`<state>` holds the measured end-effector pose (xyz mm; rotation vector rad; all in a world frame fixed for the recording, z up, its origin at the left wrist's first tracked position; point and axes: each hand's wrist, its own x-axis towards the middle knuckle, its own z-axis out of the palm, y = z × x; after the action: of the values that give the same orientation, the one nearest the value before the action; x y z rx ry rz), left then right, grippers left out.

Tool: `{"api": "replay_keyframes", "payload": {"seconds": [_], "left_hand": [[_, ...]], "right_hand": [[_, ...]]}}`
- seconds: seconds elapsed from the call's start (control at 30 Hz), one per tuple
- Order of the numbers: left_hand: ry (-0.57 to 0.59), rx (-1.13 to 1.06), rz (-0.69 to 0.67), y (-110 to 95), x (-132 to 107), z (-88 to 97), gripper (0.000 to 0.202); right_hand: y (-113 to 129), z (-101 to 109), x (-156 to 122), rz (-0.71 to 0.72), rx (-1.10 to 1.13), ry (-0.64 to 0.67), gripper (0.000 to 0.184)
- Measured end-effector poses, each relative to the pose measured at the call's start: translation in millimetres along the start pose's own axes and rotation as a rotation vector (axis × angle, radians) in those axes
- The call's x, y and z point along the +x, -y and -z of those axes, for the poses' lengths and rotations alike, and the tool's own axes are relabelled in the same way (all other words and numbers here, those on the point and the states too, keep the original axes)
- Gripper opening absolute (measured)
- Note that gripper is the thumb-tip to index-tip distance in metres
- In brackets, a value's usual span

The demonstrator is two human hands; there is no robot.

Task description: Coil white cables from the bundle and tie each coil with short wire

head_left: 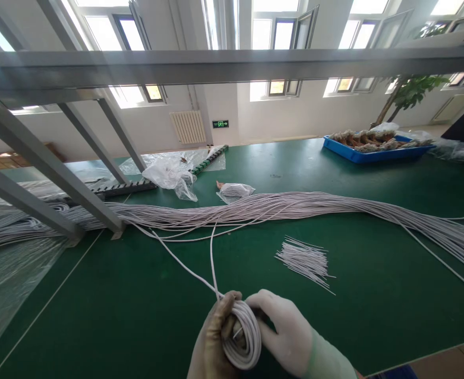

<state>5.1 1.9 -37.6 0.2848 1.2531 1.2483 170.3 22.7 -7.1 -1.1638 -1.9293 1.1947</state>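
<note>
A coil of light grey cable (251, 339) is wound in several loops at the bottom middle. My left hand (211, 339), in a stained glove, is wrapped round its left side, with the thumb over the top. My right hand (287, 326), in a white glove, has its fingers curled at the coil's right edge; the fingertips are partly hidden behind it. From the top of the coil, two strands of cable (211, 252) run up toward a long bundle of the same cables (287, 205) lying across the table.
A heap of short white ties (305, 262) lies right of centre on the green table (156, 316). Grey metal frame posts (69, 184) stand at left. Clear plastic bags (172, 176), a small bagged bundle (235, 190) and a blue tray (374, 155) of cable pieces sit farther back.
</note>
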Motion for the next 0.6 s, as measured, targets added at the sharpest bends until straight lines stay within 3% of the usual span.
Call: {"api": "replay_keyframes", "payload": {"seconds": [0.07, 0.17, 0.3, 0.4, 0.5, 0.6], "left_hand": [[0.034, 0.101, -0.121, 3, 3, 10.5, 0.023], [0.030, 0.169, -0.173, 5, 6, 19.9, 0.021], [0.027, 0.236, -0.203, 11, 9, 20.9, 0.019], [0.036, 0.268, -0.262, 21, 12, 23.8, 0.020], [0.063, 0.311, -0.311, 36, 19, 33.8, 0.030], [0.088, 0.402, -0.442, 54, 35, 47.2, 0.030]], "right_hand": [[1, 0, -3, 0.012, 0.076, 0.010, 0.025], [6, 0, -8, 0.001, 0.144, 0.029, 0.034], [14, -9, -8, -0.136, 0.020, 0.000, 0.063], [13, -20, -4, -0.186, -0.107, -0.051, 0.061], [5, -28, -2, -0.125, -0.212, -0.118, 0.063], [-2, -32, -3, 0.070, -0.306, -0.208, 0.058]]}}
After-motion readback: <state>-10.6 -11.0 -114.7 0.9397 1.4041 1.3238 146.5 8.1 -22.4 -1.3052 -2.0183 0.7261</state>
